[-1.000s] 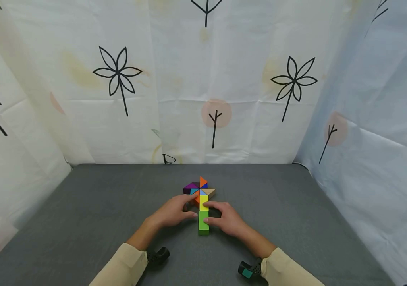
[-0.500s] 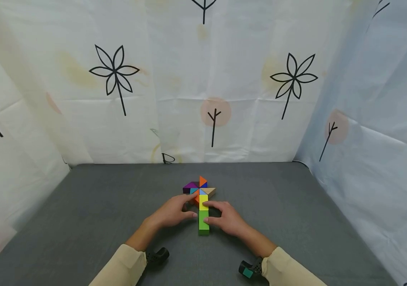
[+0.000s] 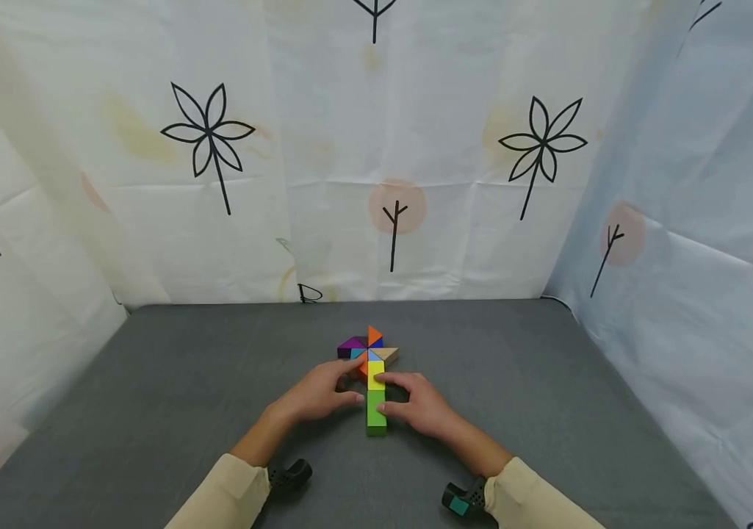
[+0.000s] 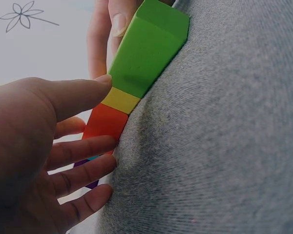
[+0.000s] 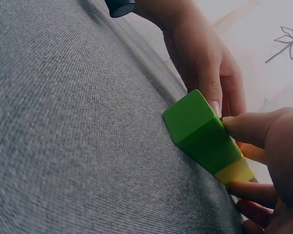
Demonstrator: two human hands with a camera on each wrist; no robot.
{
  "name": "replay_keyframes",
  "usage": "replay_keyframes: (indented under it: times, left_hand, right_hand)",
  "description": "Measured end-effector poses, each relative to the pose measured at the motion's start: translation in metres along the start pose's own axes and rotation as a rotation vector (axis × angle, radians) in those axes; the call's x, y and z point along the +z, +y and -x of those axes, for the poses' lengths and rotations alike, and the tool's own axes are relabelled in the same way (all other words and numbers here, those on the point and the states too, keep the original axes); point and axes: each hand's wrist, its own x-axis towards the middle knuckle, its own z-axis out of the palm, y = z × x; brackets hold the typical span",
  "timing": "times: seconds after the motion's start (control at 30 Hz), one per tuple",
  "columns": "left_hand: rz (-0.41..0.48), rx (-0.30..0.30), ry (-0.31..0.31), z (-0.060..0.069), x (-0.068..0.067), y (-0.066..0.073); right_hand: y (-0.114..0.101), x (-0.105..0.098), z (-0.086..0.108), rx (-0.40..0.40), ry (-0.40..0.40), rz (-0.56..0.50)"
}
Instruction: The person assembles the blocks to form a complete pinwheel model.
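Note:
Coloured wooden blocks lie joined on the table in a pinwheel with a straight stem. A green block (image 3: 376,413) forms the near end, and a yellow block (image 3: 376,373) adjoins it. Beyond sit triangular blocks: orange (image 3: 374,336), purple (image 3: 352,343), plain wood (image 3: 387,355) and light blue. My left hand (image 3: 315,393) is at the left side, index finger on a near orange block (image 4: 106,122), thumb tip by the green-yellow seam, other fingers loosely extended. From the right, my right hand (image 3: 424,406) touches the green block with its thumb and the yellow block with its index finger.
The blocks stand on a grey cloth-covered table (image 3: 217,367). White patterned curtains (image 3: 323,147) enclose it at the back and both sides. Each wrist carries a black camera mount, such as the right mount (image 3: 463,498).
The head view has shifted very slightly. Both hands and the blocks keep their places.

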Motion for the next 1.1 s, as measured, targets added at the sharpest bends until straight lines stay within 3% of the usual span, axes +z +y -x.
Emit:
replay_keyframes:
  times: [0.57,0.83,0.97,1.1]
  left_hand:
    - [0.003,-0.008,0.016,-0.001,0.002,0.002]
    - [0.084,-0.027,0.012,-0.002,-0.004,0.004]
    - [0.095,-0.052,0.053,-0.002,-0.013,0.004]
    - [0.062,-0.077,0.163,0.003,-0.026,-0.002]
  right_hand:
    - [0.003,0.0,0.0,-0.005,-0.003,0.0]
    - [0.002,-0.003,-0.004,0.011,-0.019,-0.038]
    - [0.003,-0.011,-0.006,0.029,-0.017,-0.09]
    - [0.01,-0.028,-0.004,0.028,0.017,-0.074]
